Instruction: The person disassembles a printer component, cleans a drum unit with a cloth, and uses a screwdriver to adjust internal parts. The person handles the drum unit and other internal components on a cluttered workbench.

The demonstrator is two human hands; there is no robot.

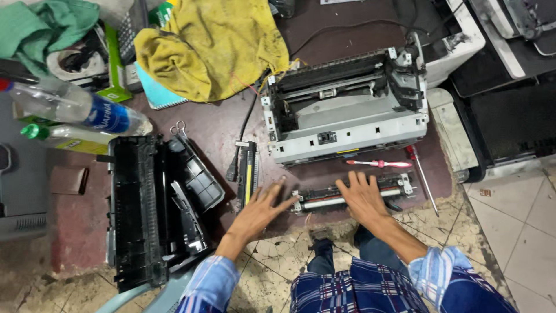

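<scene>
A long black roller unit [347, 196] with a white roller lies along the table's front edge. My right hand [363, 197] rests flat on its middle, fingers spread. My left hand [259, 210] lies open on the table just left of the unit, fingertips near its left end. Behind both hands stands an opened grey printer chassis [347, 104]. A narrow black strip with a yellow band [248, 174] lies left of my left hand.
A red-handled screwdriver [379, 164] and a second screwdriver [421, 177] lie near the chassis. Black printer covers [153, 203] sit at left, with small scissors [179, 128], plastic bottles [75, 107], a yellow cloth [214, 46] and a green cloth [46, 26]. More printers [498, 69] stand at right.
</scene>
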